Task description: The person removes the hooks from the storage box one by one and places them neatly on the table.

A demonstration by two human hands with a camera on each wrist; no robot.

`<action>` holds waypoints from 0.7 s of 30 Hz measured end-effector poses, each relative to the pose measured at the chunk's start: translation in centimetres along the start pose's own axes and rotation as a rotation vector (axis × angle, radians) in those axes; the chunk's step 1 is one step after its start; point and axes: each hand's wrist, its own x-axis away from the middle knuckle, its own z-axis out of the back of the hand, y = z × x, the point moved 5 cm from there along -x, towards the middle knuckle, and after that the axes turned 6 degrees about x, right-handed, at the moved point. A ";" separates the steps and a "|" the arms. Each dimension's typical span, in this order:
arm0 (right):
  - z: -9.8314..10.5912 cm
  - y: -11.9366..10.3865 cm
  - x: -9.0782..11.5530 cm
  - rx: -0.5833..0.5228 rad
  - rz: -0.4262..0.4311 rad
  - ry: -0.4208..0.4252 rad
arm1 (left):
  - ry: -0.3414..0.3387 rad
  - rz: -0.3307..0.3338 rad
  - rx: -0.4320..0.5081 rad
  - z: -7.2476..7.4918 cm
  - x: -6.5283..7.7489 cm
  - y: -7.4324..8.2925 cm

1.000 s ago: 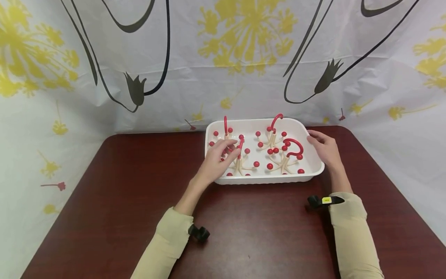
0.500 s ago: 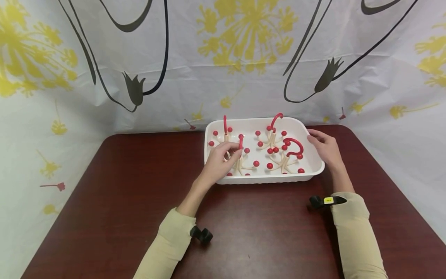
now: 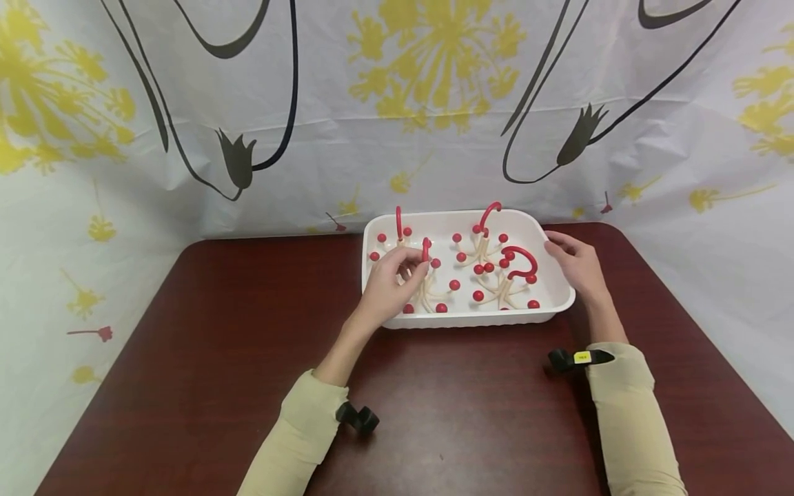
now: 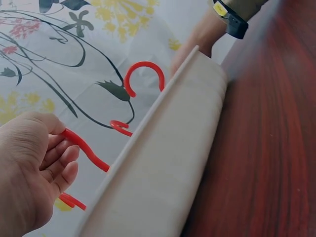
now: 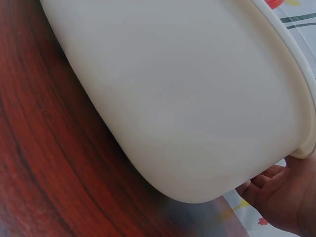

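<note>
Several head massagers with cream legs, red ball tips and curved red handles stand in a white tray (image 3: 471,319). Inside its left half, my left hand (image 3: 386,288) pinches the red handle of the near-left head massager (image 3: 425,249) between thumb and forefinger. The left wrist view shows that handle (image 4: 86,149) running from the fingertips down behind the tray wall; part of its legs is hidden behind the hand. My right hand (image 3: 579,267) holds the tray's right rim, its fingers at the outer corner in the right wrist view.
To the right stand a near head massager (image 3: 524,256) and a far one (image 3: 490,219); another (image 3: 399,222) stands at the far left. The tray sits on a dark red-brown wooden table (image 3: 248,358), close to a patterned cloth (image 3: 322,165) behind it.
My left hand's thumb and forefinger have closed on the near-left massager's handle, and its ball tips have shifted slightly. The right hand stays at the tray's rim.
</note>
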 end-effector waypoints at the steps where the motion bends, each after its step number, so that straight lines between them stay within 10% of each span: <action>1: 0.0 0.0 0.0 0.001 -0.001 -0.001 | 0.005 -0.002 0.004 0.1 0.0 0.1; 21: -0.1 -0.1 0.1 -0.010 -0.019 0.002 | 0.081 -0.069 0.007 2.8 -0.7 2.9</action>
